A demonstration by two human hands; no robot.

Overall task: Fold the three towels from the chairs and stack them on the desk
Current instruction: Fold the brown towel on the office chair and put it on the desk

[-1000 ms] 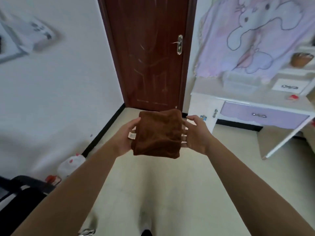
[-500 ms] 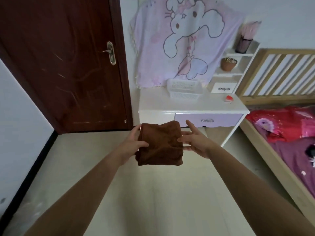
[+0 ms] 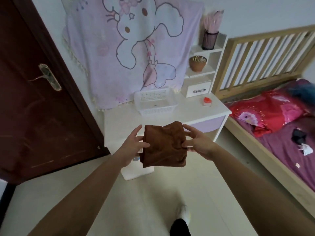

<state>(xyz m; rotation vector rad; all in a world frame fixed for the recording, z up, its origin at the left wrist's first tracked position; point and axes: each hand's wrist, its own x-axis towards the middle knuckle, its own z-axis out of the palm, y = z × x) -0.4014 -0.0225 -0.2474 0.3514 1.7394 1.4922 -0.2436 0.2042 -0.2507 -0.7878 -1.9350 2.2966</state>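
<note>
One folded brown towel (image 3: 164, 145) was held in the air just in front of the white desk (image 3: 122, 123), pinched between left hand (image 3: 134, 144) and right hand (image 3: 196, 142), fingers spread along its edges. No towels lay on the desk, so stacking apparently had not begun.

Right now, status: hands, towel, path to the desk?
Left hand and right hand pinch the folded brown towel between them, in the air. Desk ahead, no towels on it. White basket at desk's rear.
</note>
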